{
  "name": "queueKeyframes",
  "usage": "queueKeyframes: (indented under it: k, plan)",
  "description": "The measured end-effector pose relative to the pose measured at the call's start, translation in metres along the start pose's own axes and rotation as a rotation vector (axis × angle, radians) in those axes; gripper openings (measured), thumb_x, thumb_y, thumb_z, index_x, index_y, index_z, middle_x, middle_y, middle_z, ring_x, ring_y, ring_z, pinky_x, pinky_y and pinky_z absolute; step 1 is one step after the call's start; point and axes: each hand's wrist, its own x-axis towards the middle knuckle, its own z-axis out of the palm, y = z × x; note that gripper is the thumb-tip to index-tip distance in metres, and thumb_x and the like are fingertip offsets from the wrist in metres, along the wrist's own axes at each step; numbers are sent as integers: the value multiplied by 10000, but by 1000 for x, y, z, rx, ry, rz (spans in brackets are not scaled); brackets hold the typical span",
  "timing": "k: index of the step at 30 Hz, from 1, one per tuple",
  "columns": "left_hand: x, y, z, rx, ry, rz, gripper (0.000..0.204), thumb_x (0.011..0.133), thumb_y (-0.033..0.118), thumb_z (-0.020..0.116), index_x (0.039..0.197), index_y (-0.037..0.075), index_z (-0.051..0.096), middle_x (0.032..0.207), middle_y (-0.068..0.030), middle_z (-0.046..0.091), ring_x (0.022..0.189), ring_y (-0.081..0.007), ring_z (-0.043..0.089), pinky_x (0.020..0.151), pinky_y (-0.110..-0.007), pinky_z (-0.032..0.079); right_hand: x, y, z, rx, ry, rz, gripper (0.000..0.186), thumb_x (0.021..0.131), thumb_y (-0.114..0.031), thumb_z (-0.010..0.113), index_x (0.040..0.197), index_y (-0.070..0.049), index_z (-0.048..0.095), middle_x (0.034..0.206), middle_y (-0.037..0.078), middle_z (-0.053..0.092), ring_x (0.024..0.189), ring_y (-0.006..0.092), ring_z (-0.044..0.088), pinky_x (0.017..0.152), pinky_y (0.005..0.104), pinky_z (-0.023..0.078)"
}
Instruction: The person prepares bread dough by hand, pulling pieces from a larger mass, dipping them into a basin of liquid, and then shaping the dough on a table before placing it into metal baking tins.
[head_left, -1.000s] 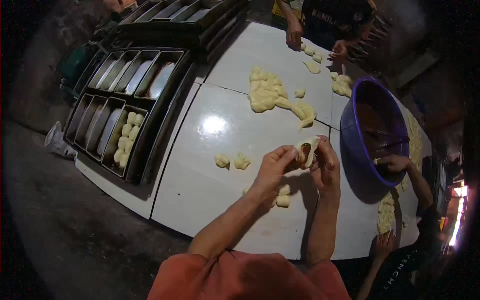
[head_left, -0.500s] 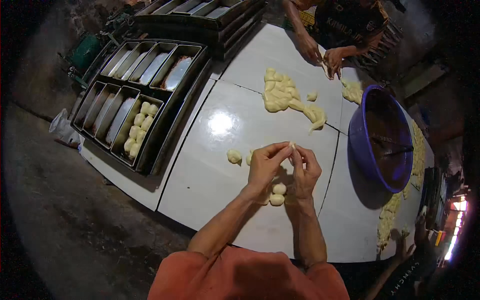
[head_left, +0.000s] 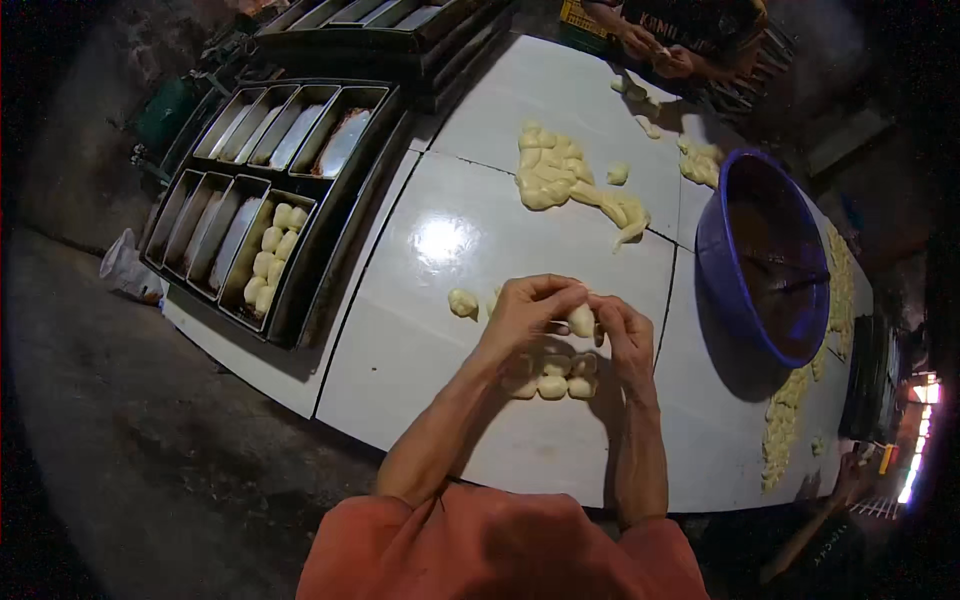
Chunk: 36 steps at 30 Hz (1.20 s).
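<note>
Both hands meet above the white table (head_left: 400, 380), with a pale yellow dough ball (head_left: 581, 321) between them. My left hand (head_left: 528, 318) pinches it from the left, fingers closed. Curled round its other side is my right hand (head_left: 628, 335), also closed. Just below the hands, several smooth dough balls (head_left: 553, 387) sit packed together in short rows. A loose dough piece (head_left: 462, 303) lies left of my left hand, and another is partly hidden behind that hand. Farther off rests a heap of cut dough (head_left: 552, 172), with one small lump (head_left: 617, 174) beside it.
Dark baking pans (head_left: 225, 235) stand at the left, one compartment holding rows of dough balls (head_left: 272, 262). More pans (head_left: 400, 40) are stacked behind. A purple basin (head_left: 712, 240) stands at right, near strips of dough (head_left: 785, 425). Across the table, a co-worker's hands (head_left: 665, 58) handle something small.
The dough between my hands now hangs lower and shows as a rounded ball. More of the grouped balls below are visible. The co-worker's hands have lifted off the table and drawn back.
</note>
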Motion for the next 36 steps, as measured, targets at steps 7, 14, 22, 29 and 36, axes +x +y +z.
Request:
queueKeyframes:
  k: [7, 14, 22, 29, 36]
  plan:
    - [-12, 13, 10, 147, -33, 53, 320, 927, 165, 717, 1172, -37, 679, 1019, -99, 717, 885, -148, 693, 787, -280, 586, 9, 26, -8, -292, -18, -625, 310, 818, -68, 789, 1117, -66, 706, 1083, 79, 633, 993, 190, 605, 857, 345, 505]
    - [-10, 3, 5, 168, -212, 27, 267, 985, 112, 585, 1190, -31, 681, 1029, -83, 708, 897, -140, 684, 832, -289, 586, 7, 61, 0, -255, 269, -723, 190, 915, -74, 722, 1075, -72, 620, 1059, 76, 603, 947, 183, 600, 819, 338, 513]
    - [-19, -8, 14, 259, -214, 64, 366, 959, 191, 691, 1262, -12, 659, 1063, -75, 703, 904, -133, 663, 796, -269, 548, -1, 55, -18, -461, 255, -677, 246, 858, -123, 787, 1028, -26, 637, 982, 96, 663, 793, 185, 620, 664, 300, 504]
    - [-36, -20, 9, 449, -192, 37, 443, 1022, 223, 593, 1424, 45, 533, 1122, -117, 690, 893, -164, 665, 803, -297, 548, -59, 48, -53, -404, 124, -416, 267, 843, -77, 768, 1080, -3, 669, 1029, 113, 681, 865, 156, 653, 730, 304, 558]
    - [-50, -12, -74, 1157, 616, 271, 581, 841, 285, 796, 1325, 30, 601, 1220, -152, 621, 982, -237, 662, 799, -367, 558, -64, 82, -98, -274, 168, 177, 206, 876, -81, 708, 1052, 23, 678, 985, 79, 668, 852, 183, 648, 755, 297, 546]
